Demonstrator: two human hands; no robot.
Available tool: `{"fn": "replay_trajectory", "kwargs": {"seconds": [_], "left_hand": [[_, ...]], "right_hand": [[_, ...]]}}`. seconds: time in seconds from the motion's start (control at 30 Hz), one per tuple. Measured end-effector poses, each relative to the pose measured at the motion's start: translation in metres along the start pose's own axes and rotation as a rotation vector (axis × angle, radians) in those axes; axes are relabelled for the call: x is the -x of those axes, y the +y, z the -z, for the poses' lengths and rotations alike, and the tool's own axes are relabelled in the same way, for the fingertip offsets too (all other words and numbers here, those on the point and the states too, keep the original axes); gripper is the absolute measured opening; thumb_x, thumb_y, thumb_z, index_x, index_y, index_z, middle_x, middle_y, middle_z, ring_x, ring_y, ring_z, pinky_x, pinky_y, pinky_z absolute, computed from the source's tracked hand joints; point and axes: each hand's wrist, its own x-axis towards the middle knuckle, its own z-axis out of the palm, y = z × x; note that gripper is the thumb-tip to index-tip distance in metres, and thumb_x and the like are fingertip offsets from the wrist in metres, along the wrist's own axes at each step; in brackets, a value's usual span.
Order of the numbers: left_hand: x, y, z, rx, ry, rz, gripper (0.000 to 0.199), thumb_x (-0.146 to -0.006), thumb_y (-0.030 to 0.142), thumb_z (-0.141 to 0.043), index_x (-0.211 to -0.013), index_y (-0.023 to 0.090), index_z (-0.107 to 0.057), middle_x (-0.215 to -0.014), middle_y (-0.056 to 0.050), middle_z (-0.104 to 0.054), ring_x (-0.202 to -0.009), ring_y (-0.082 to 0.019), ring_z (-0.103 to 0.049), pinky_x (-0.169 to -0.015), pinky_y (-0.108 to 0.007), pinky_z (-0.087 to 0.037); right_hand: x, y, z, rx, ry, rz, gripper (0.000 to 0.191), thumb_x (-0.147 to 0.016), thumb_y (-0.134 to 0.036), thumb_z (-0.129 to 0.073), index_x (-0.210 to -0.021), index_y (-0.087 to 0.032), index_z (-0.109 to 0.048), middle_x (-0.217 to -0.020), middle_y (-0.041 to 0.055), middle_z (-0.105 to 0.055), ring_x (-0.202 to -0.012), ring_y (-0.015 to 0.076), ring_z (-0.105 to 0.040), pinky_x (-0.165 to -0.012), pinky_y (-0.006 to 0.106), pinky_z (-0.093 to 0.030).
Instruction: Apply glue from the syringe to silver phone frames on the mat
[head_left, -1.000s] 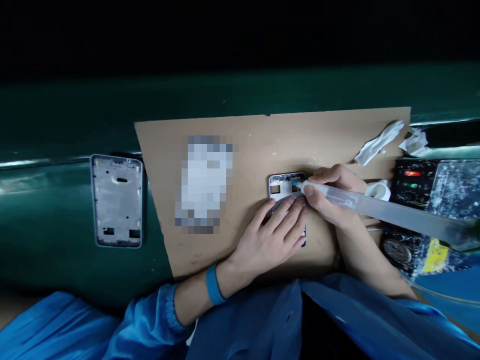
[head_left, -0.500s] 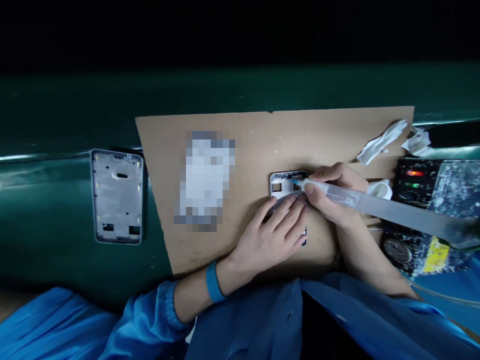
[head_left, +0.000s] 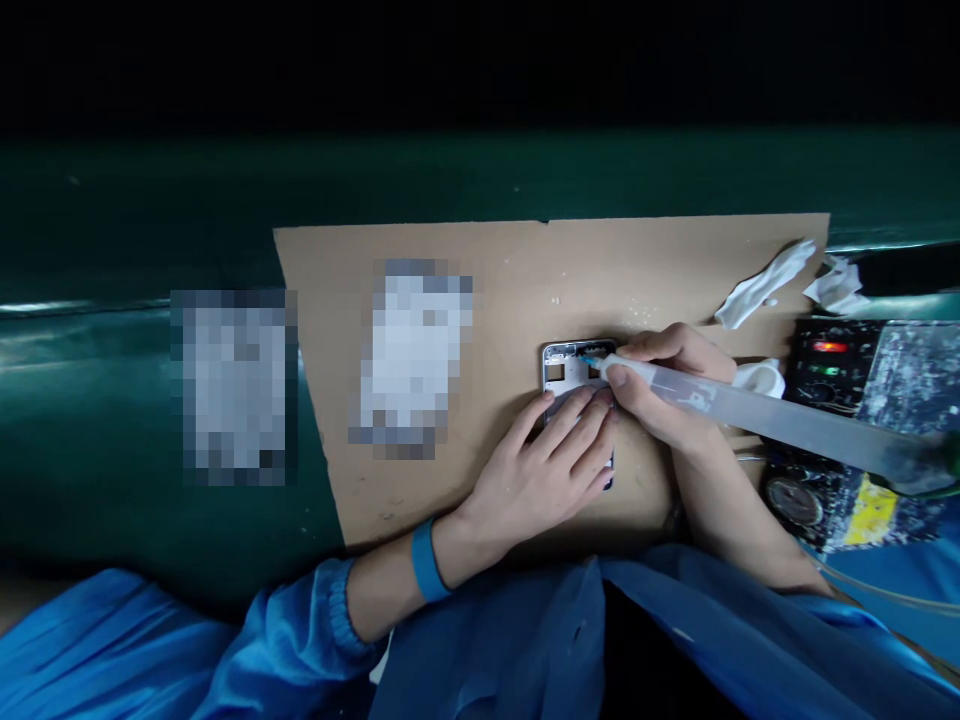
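A small phone frame (head_left: 577, 372) with rectangular cutouts lies on the brown cardboard. My left hand (head_left: 551, 465), palm down, covers its middle and lower part, with fingers bent over it and holding it against the board. A blue band circles that wrist. My right hand (head_left: 671, 385) is closed around the front of a long translucent dispensing syringe (head_left: 780, 415), gripping it like a pen. Its blue needle tip (head_left: 589, 360) is at the upper part of the frame; whether it touches is too small to tell.
Cardboard (head_left: 510, 300) covers part of the green tabletop (head_left: 315, 180). One pixelated flat piece (head_left: 412, 355) lies on it, another (head_left: 236, 385) to its left. Crumpled white tissue (head_left: 765, 285) lies at the right, beside a stained control box (head_left: 829, 365) with a red display and a gauge.
Both hands and the syringe keep almost the same position over the phone frame. The needle tip has shifted very slightly. The piece at far left is now pixelated.
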Motion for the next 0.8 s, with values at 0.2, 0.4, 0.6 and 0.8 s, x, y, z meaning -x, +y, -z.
{"fn": "replay_trajectory", "kwargs": {"seconds": [0.2, 0.4, 0.6, 0.8], "left_hand": [[-0.0001, -0.0006, -0.0005, 0.004, 0.008, 0.001, 0.049, -0.122, 0.047, -0.058, -0.155, 0.018, -0.078, -0.171, -0.010, -0.071, -0.161, -0.028, -0.063, -0.135, -0.048, -0.051], [0.0000, -0.0003, 0.0003, 0.003, -0.004, -0.002, 0.050, -0.122, 0.048, -0.059, -0.157, 0.017, -0.077, -0.174, -0.011, -0.068, -0.163, -0.029, -0.062, -0.135, -0.048, -0.051], [0.0003, 0.0005, 0.0004, -0.001, -0.012, 0.011, 0.051, -0.123, 0.049, -0.057, -0.160, 0.019, -0.075, -0.173, -0.010, -0.069, -0.165, -0.028, -0.061, -0.136, -0.046, -0.050], [-0.0004, 0.0001, 0.0002, 0.009, 0.002, 0.013, 0.050, -0.123, 0.047, -0.057, -0.159, 0.018, -0.076, -0.172, -0.010, -0.070, -0.163, -0.027, -0.062, -0.135, -0.047, -0.051]], "right_hand": [[-0.0007, -0.0039, -0.0010, -0.022, 0.018, -0.013, 0.029, -0.099, -0.053, -0.093, -0.095, -0.029, -0.077, -0.078, 0.0000, -0.079, -0.060, 0.0174, -0.069, -0.053, 0.031, -0.058], [-0.0008, -0.0007, 0.0002, -0.033, 0.022, -0.022, 0.030, -0.095, -0.051, -0.097, -0.095, -0.029, -0.077, -0.080, 0.0005, -0.080, -0.062, 0.0180, -0.072, -0.054, 0.032, -0.060], [-0.0013, -0.0030, -0.0030, -0.043, 0.047, -0.004, 0.023, -0.097, -0.045, -0.095, -0.096, -0.030, -0.078, -0.079, -0.0009, -0.081, -0.059, 0.0172, -0.071, -0.052, 0.031, -0.058], [-0.0027, -0.0062, -0.0014, 0.031, 0.036, 0.013, 0.025, -0.099, -0.050, -0.092, -0.095, -0.029, -0.078, -0.079, -0.0009, -0.082, -0.059, 0.0174, -0.072, -0.052, 0.031, -0.059]]}}
